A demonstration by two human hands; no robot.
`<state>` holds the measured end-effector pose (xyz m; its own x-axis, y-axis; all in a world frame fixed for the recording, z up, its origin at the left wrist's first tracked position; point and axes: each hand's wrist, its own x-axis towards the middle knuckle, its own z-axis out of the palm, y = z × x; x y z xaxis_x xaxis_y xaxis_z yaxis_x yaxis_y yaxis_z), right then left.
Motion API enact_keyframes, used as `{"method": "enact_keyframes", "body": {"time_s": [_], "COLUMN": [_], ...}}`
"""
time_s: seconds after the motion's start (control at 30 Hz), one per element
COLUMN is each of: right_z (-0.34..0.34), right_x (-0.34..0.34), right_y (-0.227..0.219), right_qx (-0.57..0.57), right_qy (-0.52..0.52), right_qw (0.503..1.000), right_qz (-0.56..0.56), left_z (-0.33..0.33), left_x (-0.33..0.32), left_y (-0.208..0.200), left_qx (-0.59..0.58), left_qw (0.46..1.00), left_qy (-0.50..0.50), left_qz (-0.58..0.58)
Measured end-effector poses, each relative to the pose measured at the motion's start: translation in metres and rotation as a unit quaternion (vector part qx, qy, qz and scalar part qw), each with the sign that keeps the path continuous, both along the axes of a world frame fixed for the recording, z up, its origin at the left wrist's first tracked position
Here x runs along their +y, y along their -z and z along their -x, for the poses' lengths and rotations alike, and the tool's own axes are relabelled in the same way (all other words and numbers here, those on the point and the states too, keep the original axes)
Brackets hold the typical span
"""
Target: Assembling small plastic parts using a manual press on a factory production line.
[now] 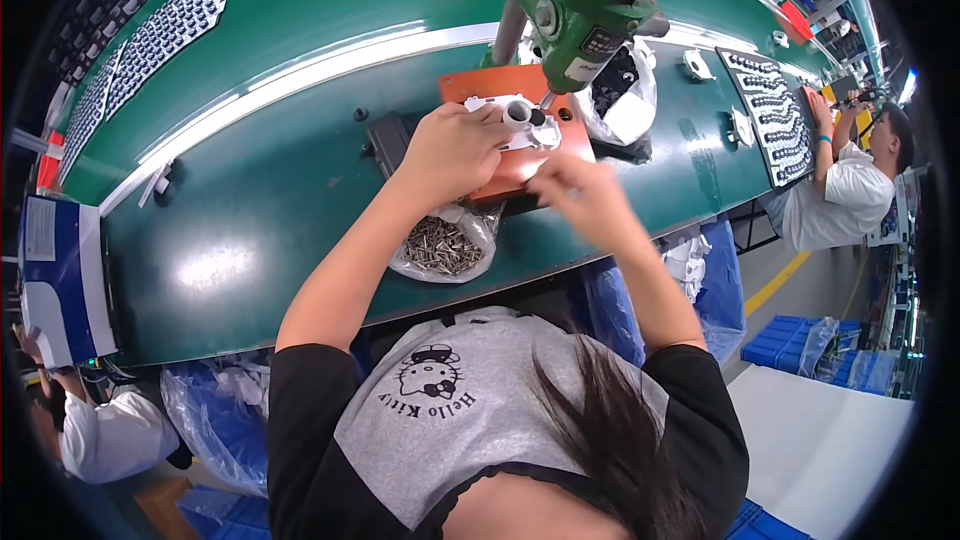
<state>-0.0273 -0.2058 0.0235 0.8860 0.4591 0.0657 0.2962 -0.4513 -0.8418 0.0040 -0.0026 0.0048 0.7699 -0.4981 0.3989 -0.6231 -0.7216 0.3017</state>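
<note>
My left hand (pixel 452 152) is closed on a white plastic part (pixel 517 117) with a round collar, lying on an orange plate (pixel 470 88). A small black piece (pixel 538 117) sits beside the collar, under the tip of a green bench press (pixel 590 15). Close to the plate's near right edge is my right hand (pixel 585 202), its fingers bent and smeared by motion. Whether it holds anything cannot be made out. A clear bag of small metal screws or pins (pixel 440 246) rests at the bench's near edge, below my left wrist.
Behind the plate to the right stands a bag of black parts (pixel 615 85). A tray with rows of parts (pixel 772 120) lies farther right, near a seated co-worker (pixel 845 195). Blue lined bins (pixel 715 285) stand below the bench edge. A dark box (pixel 390 140) adjoins the plate.
</note>
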Motion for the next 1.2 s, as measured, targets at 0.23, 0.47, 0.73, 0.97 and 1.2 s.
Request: {"method": "enact_keyframes", "body": {"time_s": [0.23,0.47,0.73,0.97,1.2], "right_z": [-0.062,-0.077,-0.076,-0.075,-0.054], "right_x": [-0.028,-0.013,-0.004,-0.011,-0.012], "right_y": [0.015,0.024,0.027,0.028,0.027], "right_qx": [-0.059,-0.185,-0.063,-0.112,-0.342], "right_qy": [0.097,0.066,0.131,0.063,0.034], "right_qw": [0.994,0.98,0.987,0.989,0.936], "right_qz": [0.001,-0.023,-0.065,-0.074,0.076], "left_z": [0.0,0.001,0.003,0.001,0.002], "left_x": [-0.001,-0.003,-0.003,-0.002,-0.006], "left_y": [0.002,0.0,-0.001,0.002,0.007], "left_qx": [-0.022,-0.004,-0.007,-0.023,-0.03], "left_qw": [1.0,1.0,1.0,0.999,1.0], "left_qy": [-0.002,-0.005,-0.009,-0.006,-0.003], "left_qz": [0.01,0.014,0.025,0.024,0.001]}}
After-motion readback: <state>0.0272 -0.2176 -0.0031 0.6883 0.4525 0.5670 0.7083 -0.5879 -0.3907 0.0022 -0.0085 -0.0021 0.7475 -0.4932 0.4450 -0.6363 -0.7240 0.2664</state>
